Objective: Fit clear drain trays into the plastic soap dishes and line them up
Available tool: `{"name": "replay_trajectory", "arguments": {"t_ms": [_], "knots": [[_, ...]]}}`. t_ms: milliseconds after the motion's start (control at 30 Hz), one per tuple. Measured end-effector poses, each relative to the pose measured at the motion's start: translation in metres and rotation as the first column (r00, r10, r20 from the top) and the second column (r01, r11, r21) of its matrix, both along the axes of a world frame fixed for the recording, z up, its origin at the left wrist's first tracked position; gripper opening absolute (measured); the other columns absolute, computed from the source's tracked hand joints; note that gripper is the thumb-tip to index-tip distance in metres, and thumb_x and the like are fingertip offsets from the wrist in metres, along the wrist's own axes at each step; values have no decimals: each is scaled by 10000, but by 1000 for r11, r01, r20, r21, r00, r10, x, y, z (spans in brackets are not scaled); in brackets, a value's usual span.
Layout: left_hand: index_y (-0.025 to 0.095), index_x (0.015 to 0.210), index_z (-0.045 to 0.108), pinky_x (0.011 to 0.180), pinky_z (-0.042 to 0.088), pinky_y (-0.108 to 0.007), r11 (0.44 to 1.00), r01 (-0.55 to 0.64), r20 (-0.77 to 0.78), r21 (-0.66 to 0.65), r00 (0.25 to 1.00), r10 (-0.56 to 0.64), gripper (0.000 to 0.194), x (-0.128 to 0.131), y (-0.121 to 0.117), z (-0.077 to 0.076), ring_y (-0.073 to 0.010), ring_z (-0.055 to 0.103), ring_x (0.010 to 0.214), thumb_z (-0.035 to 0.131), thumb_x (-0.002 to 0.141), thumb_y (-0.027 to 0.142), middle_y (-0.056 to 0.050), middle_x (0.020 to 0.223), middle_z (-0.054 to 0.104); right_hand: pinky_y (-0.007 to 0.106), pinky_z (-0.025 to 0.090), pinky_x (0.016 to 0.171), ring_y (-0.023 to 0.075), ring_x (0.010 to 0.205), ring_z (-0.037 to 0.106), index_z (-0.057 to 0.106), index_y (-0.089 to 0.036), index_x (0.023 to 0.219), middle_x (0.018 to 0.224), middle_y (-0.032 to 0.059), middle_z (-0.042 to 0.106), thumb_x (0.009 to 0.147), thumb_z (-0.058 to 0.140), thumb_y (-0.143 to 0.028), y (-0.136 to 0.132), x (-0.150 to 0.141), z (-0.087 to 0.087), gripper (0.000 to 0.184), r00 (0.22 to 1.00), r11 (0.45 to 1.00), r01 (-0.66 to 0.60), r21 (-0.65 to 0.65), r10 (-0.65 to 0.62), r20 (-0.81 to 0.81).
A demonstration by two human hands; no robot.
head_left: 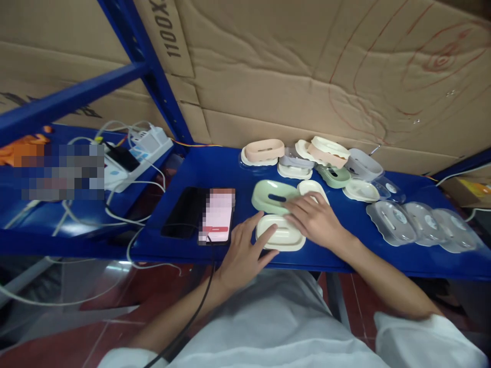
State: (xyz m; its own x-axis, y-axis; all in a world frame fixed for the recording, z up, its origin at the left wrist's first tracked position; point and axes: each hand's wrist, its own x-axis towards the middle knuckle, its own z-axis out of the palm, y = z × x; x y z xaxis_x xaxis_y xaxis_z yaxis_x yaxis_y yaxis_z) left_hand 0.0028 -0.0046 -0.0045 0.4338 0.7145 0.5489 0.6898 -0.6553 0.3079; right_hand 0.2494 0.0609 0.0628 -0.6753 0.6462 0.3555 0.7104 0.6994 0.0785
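A cream soap dish point(284, 236) with a raised oval middle lies near the shelf's front edge. My left hand point(245, 250) is at its left end, fingers spread and thumb over the dish. My right hand point(316, 220) reaches in from the right with its fingers stretched out. Its fingertips are at the right end of a green soap dish point(266, 198) with a dark slot and near the cream dish's upper right edge. Whether they press on either dish I cannot tell. Behind that hand, partly hidden, is another cream piece point(311, 187).
Several pastel soap dishes point(264, 151) sit along the cardboard wall point(249, 82). Clear plastic covers point(391, 222) overlap at the right. A lit phone point(220, 217) lies left, its cable passing my left arm. A power strip point(149, 148) and cables occupy the left shelf.
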Motion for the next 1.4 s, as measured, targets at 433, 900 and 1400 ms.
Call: {"name": "replay_trajectory", "arguments": {"t_ms": [433,900,1400], "knots": [[222,1474,606,1224,481,-591,986,140,33,-90,990,-138,439,0,5,-2,-369,388,1594,657,1048,313,-191,1692,421,463,542,1015,279,1212,701,684,-279,1398,1260,91,778,1028,693,-319,-78,21,-40,372,992,999,4,-47,-10,-130],[226,1318,709,1199,518,-546,984,146,8,-97,989,-146,273,-1,5,2,-339,476,1531,618,1062,255,-141,1559,586,473,453,1133,270,1366,622,590,-247,1519,1468,94,692,1123,431,-278,20,25,14,428,992,996,58,-64,-64,-108],[229,1365,651,1237,491,-508,973,170,134,-155,980,-150,325,-2,5,4,-319,516,1497,650,1039,233,-154,1580,519,589,509,1129,381,1481,506,609,-257,1491,1582,152,573,1063,543,-455,-12,55,-27,475,836,779,531,-333,-547,52]]}}
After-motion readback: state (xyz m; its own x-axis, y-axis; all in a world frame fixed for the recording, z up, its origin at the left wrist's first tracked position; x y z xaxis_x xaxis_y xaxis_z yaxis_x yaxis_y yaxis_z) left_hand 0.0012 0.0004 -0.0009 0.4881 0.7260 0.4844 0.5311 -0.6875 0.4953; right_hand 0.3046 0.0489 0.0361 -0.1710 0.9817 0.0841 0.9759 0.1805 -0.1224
